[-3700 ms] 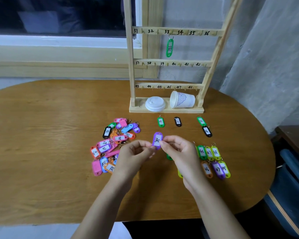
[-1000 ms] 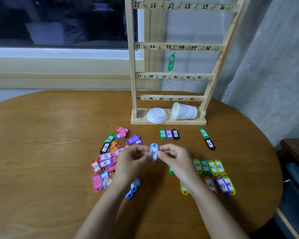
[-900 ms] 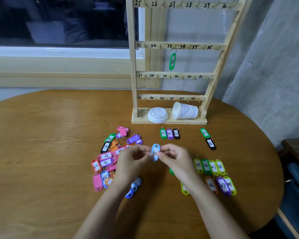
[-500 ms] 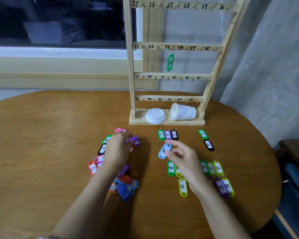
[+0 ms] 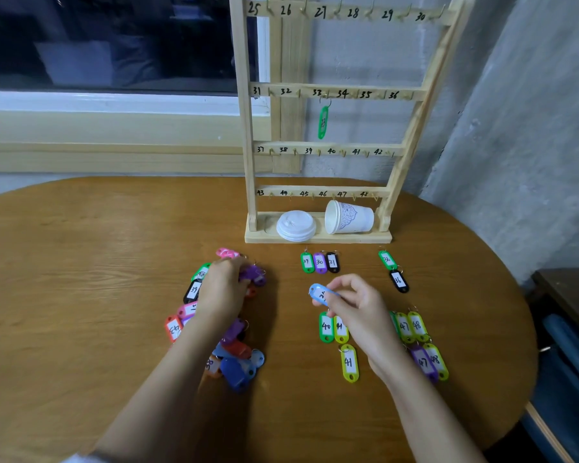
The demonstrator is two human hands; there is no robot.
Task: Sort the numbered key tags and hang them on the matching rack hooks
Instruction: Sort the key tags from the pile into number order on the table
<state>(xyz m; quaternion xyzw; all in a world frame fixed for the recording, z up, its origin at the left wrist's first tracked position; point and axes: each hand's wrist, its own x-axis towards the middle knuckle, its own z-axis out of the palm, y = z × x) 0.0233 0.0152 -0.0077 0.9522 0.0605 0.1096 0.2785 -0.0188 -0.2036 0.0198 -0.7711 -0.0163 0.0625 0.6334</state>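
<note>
My right hand pinches a light blue key tag just above the table, below a short row of tags numbered 29, 30 and 31. My left hand lies palm down on the mixed pile of coloured tags, fingers curled at a purple tag; whether it grips one is hidden. The wooden rack stands at the back with numbered hooks, and a green tag 33 hangs on it. Sorted tags lie right: 40 and 41, 47 and 48, 26 and 36.
A white lid and a tipped paper cup rest on the rack's base. The round wooden table ends close on the right, beside a grey wall. A window sill runs behind.
Both hands held the blue tag together a second ago. My left hand let go and dropped onto the pile at left. My right hand keeps the blue tag, now lower and further right.
</note>
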